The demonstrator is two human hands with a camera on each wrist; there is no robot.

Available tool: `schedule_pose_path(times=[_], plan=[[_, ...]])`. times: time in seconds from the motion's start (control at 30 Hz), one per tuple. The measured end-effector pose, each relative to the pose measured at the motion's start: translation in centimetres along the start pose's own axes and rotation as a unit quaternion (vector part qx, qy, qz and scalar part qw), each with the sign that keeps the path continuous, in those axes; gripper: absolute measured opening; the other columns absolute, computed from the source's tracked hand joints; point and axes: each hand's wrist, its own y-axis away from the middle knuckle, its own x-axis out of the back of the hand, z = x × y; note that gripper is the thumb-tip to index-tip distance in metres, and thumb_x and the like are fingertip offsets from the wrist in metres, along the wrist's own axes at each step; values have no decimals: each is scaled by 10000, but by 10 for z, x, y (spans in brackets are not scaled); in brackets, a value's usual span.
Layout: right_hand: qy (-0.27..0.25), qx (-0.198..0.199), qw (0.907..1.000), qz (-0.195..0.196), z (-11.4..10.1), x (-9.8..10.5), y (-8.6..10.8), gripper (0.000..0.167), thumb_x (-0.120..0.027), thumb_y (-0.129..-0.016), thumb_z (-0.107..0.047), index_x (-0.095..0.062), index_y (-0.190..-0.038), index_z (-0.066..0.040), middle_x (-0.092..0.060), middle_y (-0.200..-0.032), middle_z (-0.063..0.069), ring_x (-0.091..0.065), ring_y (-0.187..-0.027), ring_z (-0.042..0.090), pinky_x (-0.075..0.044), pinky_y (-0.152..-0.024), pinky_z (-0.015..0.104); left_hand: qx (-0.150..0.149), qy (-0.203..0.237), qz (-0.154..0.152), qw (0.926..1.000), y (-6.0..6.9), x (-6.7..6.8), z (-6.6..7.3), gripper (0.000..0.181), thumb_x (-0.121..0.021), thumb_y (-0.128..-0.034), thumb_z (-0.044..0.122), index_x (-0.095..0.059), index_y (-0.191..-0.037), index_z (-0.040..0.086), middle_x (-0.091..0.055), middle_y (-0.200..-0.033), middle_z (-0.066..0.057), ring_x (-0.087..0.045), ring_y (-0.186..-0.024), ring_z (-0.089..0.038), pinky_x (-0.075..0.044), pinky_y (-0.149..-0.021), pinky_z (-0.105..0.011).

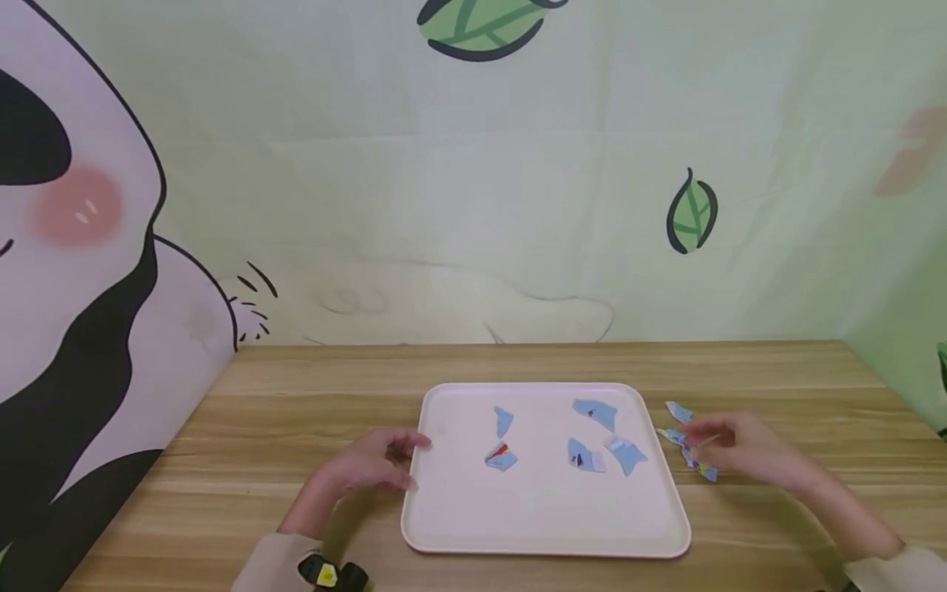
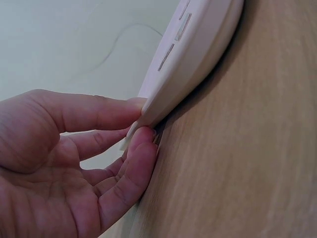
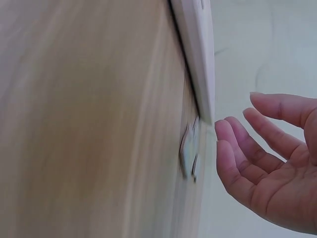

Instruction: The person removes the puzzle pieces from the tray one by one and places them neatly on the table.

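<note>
A wall (image 1: 473, 205) with painted leaves and a large panda stands behind the wood-grained surface (image 1: 281, 411). On it lies a white tray (image 1: 533, 518), long axis running left to right.

Five blue pieces lie in the tray. In its left half, a narrow piece (image 1: 503, 421) stretches front to back, tapering toward the near rim; nearer that rim is a red-striped piece (image 1: 501, 460). In its right half, a far piece (image 1: 595, 411) lies with its long axis mostly left to right. A cluster of pieces (image 1: 708, 473) trails from far to near outside the tray's right rim.

The left hand (image 1: 373, 460) has its grip pinched on the tray's left rim. The right hand (image 1: 750, 448), over the cluster, has a loose grip, fingers parted with nothing between them in the right wrist view. It partly covers the cluster, so the count is unclear; that view blurs the cluster and cuts off most of the tray.
</note>
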Motion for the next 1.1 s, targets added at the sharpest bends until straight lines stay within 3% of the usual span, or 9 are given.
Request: schedule_pose_path(times=[0.3, 0.57, 0.8, 1.1], plan=[[146, 39, 9999, -40, -22, -18, -20, 377, -647, -806, -134, -589, -1127, 55, -635, -1004, 156, -595, -811, 179, -495, -634, 238, -40, 7, 4, 10000, -1, 0, 1, 503, -712, -648, -46, -561, -1128, -55, -507, -978, -115, -451, -897, -235, -439, -694, -279], [119, 371, 9988, -307, -34, -31, -38, 362, -650, -773, -89, -597, -1089, 81, -639, -965, 147, -592, -828, 208, -482, -670, 229, -2, 26, 9, 10000, -1, 1, 3, 502, -709, -647, -54, -560, -1127, -58, -494, -964, -111, -446, -885, -230, -437, -667, -272], [-107, 462, 9978, -466, -40, -46, -50, 374, -669, -756, -62, -589, -1080, 106, -631, -946, 154, -608, -789, 199, -496, -651, 229, 140, 323, -63, 9994, -1, 1, 2, 515, -696, -645, -84, -541, -1136, -72, -451, -921, -97, -430, -831, -208, -434, -591, -240], [206, 509, 9971, -531, -46, -65, -59, 385, -710, -724, -109, -611, -1053, 66, -629, -964, 127, -576, -845, 215, -475, -711, 240, 139, 312, -77, 9994, 0, 0, 0, 517, -703, -651, -71, -541, -1143, -67, -462, -947, -103, -445, -842, -209, -458, -589, -254]])
